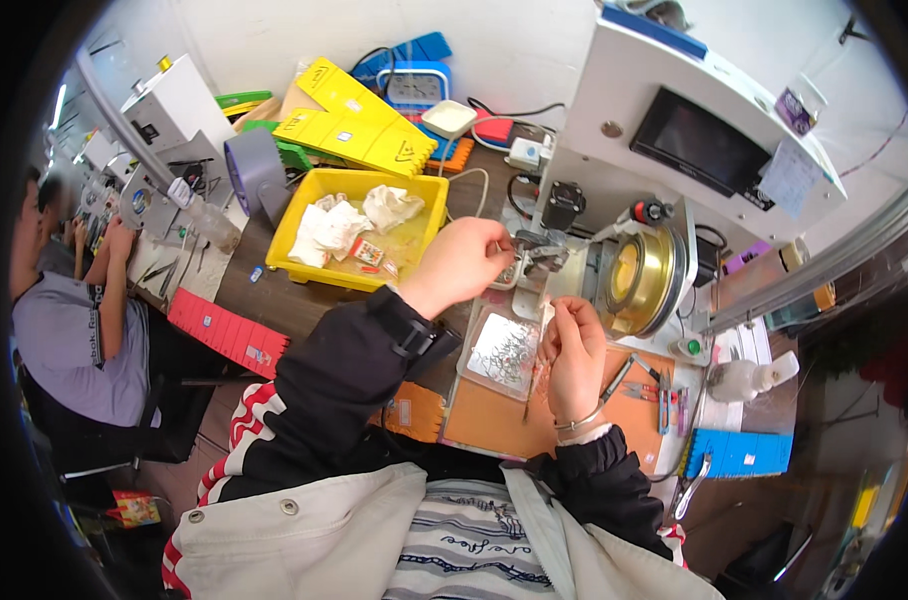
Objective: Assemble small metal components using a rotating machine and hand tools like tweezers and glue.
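My left hand [456,266] is closed in a pinch beside the small metal fixture [544,258] of the bench machine. What its fingertips hold, if anything, is too small to make out. Lower and to the right, my right hand [577,355] also pinches, with thumb and fingers together near the fixture's front. I cannot make out what is in it. Between the hands sits a shallow clear tray [471,366] with many tiny silvery metal pieces. Just right of the fixture is a round gold-coloured wheel [629,280] on the machine.
A yellow bin [319,270] with white cloths stands left of my hands, yellow toothed boards [359,130] behind it. Pliers [664,400] lie on an orange mat [494,415]. A white squeeze bottle [739,380] and a blue toothed board [739,453] are at right. Another person works at far left.
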Tool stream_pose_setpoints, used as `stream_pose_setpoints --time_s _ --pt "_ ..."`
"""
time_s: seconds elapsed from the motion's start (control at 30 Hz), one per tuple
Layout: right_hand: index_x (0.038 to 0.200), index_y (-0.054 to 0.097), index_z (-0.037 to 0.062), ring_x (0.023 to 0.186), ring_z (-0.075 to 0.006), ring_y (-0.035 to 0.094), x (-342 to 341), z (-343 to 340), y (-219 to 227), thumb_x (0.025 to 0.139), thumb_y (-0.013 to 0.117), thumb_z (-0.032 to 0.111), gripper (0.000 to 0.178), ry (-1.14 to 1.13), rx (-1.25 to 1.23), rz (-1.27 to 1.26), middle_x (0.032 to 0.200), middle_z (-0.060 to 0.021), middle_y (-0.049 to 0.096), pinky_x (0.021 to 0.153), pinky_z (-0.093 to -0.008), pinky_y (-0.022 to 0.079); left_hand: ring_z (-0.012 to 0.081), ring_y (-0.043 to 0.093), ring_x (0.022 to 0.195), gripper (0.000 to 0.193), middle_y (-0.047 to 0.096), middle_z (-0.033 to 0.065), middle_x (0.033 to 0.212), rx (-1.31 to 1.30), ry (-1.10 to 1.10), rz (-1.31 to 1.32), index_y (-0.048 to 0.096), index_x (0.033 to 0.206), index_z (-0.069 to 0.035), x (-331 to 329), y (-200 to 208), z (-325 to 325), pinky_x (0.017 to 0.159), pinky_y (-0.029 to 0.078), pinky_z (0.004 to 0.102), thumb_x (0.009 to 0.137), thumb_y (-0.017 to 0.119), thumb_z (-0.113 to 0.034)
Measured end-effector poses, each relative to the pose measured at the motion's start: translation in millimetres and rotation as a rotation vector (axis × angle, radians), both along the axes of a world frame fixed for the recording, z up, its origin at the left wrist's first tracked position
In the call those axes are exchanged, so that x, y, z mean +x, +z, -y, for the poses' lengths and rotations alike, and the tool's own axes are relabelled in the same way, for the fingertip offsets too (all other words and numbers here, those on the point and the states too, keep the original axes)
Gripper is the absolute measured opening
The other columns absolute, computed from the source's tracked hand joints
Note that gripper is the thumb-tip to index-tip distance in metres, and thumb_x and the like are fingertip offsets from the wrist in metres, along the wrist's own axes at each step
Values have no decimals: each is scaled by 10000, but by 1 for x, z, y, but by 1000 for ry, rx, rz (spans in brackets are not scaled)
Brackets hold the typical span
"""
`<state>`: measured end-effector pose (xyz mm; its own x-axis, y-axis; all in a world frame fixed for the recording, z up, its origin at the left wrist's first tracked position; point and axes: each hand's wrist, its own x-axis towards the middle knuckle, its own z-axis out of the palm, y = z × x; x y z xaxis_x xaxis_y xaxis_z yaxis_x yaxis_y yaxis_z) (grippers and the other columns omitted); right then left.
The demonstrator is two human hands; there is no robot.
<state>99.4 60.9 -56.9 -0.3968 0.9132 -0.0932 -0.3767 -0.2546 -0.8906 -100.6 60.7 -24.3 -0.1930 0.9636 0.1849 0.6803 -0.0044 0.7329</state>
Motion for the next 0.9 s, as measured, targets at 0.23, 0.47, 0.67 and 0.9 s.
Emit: stream_pose_setpoints --time_s 0.23,0.47,0.67,0.9 --pt "1513 333 19 595 11 462 33 33 29 977 535 12 572 -19 229 225 1136 -124 682 513 -147 368 210 642 746 517 678 72 1001 303 91 -172 588 1317 -103 -2 27 57 664 491 320 819 705 -28" --pt "1361 452 -73 882 -169 584 86 33 104 926 595 283 580 -483 1105 233 1239 -183 552 736 -298 485 127 597 673 299 704 49 882 440 102 -65 689 1140 -56 0 63 131 585 436 251 849 685 13" --pt "1385 416 -90 1139 -279 586 92 20 192 751 806 494 946 -798 1475 -173 1372 -218 506 864 -361 501 117 602 735 273 705 63 912 362 79 -22 687 1115 -17 11 55 166 670 459 244 850 662 44" --pt "1394 414 -77 1170 -306 573 157 -3 167 786 766 496 907 -703 1585 -230 1397 -230 487 887 -384 501 126 627 764 262 702 83 896 351 53 31 695 1093 1 30 54 185 696 475 242 843 653 64"
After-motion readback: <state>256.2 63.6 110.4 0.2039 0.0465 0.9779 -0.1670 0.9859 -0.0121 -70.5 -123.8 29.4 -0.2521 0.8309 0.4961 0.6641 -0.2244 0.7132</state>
